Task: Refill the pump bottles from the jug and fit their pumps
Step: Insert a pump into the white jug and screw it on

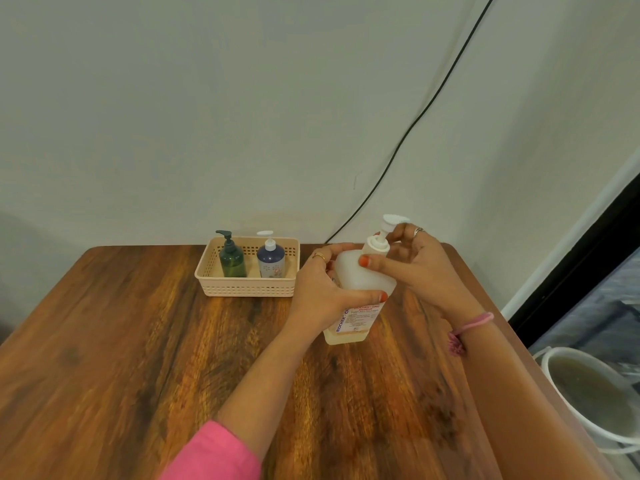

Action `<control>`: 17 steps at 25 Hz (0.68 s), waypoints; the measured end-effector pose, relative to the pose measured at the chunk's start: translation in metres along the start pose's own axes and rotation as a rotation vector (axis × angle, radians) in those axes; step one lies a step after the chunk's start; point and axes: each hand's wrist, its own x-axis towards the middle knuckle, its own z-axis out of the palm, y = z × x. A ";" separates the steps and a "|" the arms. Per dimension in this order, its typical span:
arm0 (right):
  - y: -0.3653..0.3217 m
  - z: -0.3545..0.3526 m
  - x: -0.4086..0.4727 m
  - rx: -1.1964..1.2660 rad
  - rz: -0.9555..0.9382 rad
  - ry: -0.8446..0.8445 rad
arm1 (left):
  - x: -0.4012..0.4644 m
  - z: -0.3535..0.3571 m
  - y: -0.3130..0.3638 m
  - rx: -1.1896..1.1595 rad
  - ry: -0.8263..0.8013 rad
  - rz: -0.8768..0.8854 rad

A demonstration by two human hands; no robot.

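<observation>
Near the table's (138, 341) far right corner stands a white bottle (360, 282), tilted a little to the left, its base on the wood and a thin layer of pale liquid at the bottom; a label with red and blue print faces the camera low on its front; the left hand (322, 292) is wrapped round the bottle's body, thumb across the front just above the label and fingers round the far side, a ring on one finger; the right hand (419, 268) is closed on the bottle's neck, thumb pressed on the shoulder below the collar and fingers curled behind the white pump (388, 226), whose collar sits on the neck and whose nozzle points right; whether the collar is screwed fully down cannot be told; a pink band (471, 323) circles the right wrist and a pink sleeve (214, 455) covers the left forearm near the camera; left of the bottle, at the table's back edge, sits a beige basket (246, 289) holding two upright bottles side by side, a green bottle (232, 259) with a dark pump on the left and a blue bottle (270, 261) with a white pump on the right; right of the bottle, off the table's edge and lower down, a white bucket (588, 393) holds murky liquid; behind the bottle a black cable (415, 123) runs up the wall.
</observation>
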 end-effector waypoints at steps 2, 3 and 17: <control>0.002 0.000 0.003 -0.062 0.040 -0.019 | 0.000 0.000 0.000 0.016 -0.006 0.005; 0.002 -0.004 0.003 -0.032 0.065 -0.081 | 0.000 0.000 -0.001 0.016 -0.011 0.003; 0.003 -0.011 0.003 0.160 0.087 -0.156 | 0.005 0.007 -0.004 0.018 0.010 -0.007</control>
